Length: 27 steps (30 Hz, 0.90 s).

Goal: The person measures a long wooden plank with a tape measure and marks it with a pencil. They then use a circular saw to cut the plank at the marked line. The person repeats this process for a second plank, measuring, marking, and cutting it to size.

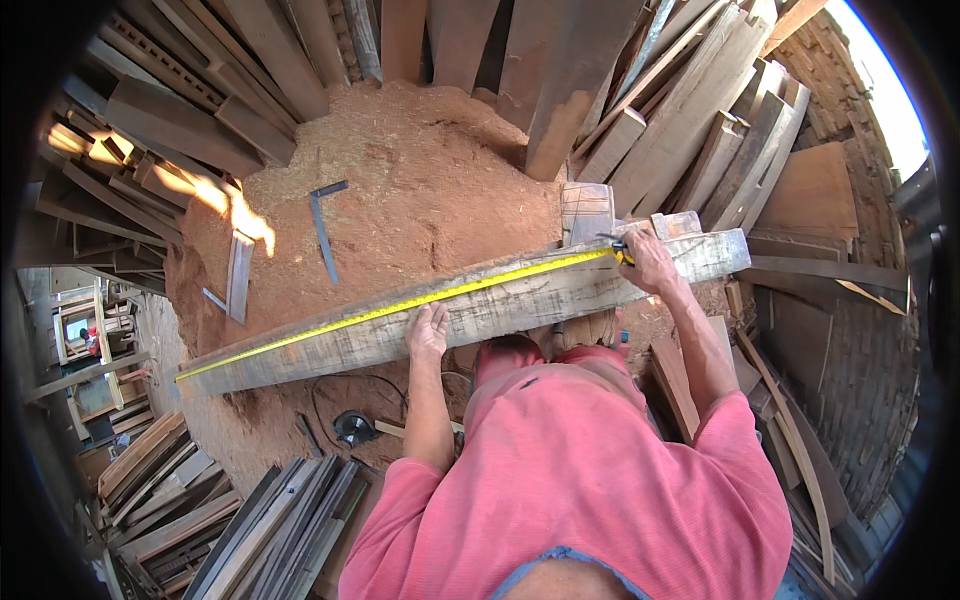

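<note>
the right grip (652, 264) is curled around the yellow-and-black case of a tape measure (623, 252), held on the upper edge of a long wooden beam (330, 350). from there the yellow tape blade (450, 292) runs leftward along the beam, passing just beyond the fingertips of the left grip (429, 332) and on to the beam's left end. the left grip lies with its fingers extended over the beam's near face, pinching nothing visible; whether it touches the tape blade, i cannot tell. a wooden block (587, 212) sits just beyond the right grip. ahead and to the left of the left grip, a dark metal square (321, 238) lies on the sawdust (430, 150). behind the left grip, to its left, is a round dark tool (353, 428); farther back in that direction stand stacked boards (285, 530).
</note>
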{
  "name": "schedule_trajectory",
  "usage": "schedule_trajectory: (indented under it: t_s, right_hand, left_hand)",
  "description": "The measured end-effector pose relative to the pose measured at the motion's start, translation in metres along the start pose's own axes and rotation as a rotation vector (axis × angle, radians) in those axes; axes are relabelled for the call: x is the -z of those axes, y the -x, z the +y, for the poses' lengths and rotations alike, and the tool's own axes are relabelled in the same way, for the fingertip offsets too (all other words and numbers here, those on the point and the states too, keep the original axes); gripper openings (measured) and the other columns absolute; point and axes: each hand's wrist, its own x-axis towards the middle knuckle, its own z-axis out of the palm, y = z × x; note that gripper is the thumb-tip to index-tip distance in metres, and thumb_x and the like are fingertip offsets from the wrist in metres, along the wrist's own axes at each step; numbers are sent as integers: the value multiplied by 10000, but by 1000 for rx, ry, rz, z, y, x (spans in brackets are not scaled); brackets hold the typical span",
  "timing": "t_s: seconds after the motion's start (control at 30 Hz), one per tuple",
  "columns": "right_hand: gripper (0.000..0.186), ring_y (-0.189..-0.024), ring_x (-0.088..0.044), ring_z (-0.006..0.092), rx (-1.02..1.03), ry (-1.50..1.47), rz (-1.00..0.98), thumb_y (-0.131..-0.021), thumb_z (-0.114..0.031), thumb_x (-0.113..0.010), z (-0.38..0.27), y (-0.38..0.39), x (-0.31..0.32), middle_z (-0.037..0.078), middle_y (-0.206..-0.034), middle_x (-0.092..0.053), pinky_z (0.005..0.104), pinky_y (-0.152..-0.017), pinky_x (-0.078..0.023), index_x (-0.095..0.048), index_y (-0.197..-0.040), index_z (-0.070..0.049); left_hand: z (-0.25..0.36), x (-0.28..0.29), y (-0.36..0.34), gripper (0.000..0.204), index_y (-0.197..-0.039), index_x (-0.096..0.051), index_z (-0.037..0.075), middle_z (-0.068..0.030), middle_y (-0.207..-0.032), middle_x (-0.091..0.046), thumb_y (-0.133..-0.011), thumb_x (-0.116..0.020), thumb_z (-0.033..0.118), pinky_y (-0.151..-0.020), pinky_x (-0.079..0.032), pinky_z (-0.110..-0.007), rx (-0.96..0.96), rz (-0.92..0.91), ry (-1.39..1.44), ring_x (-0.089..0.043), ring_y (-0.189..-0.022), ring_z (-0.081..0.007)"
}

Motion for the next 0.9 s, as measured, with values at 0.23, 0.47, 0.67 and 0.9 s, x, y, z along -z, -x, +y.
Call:
schedule_trajectory:
  t_s: [0.23, 0.47, 0.67, 0.9]
  right_hand:
    - [316, -1012, -577, 432, -37, -1, 111, -728, -126, -750, 50, -4, 28, 212, -970, -612, 495, -905, -455, -549, -944, -10]
    - [328, -1066, -578, 445, -31, -25, 101, -730, -127, -770, 69, -5, 27, 231, -996, -644, 489, -946, -460, -555, -949, -11]
    - [390, -1158, -586, 398, -95, -2, 40, -743, -151, -791, 69, -2, 28, 189, -1096, -667, 467, -1013, -455, -595, -1055, -21]
    - [410, -1153, -562, 417, -75, 41, 48, -741, -149, -798, 69, -4, 19, 190, -1097, -632, 479, -999, -459, -551, -1044, -23]
  left_hand:
    - [-20, -14, 16, 256, -1163, -598, 32, -100, -1061, -702, -962, -719, 134, -771, -592, -306, -271, 18, -297, -715, -914, -192]
    - [-22, -17, 15, 325, -1206, -603, -31, -134, -1065, -706, -946, -717, 126, -753, -579, -322, -401, 101, -518, -712, -886, -206]
    - [-26, -100, 59, 476, -1292, -617, 7, -187, -1217, -679, -866, -755, 169, -1010, -470, -483, -1073, -61, -1330, -636, -1138, -330]
    - [-72, -206, 60, 337, -1185, -714, 147, -114, -1151, -718, -856, -765, 202, -1043, -432, -507, -959, -553, -1553, -641, -1131, -344]
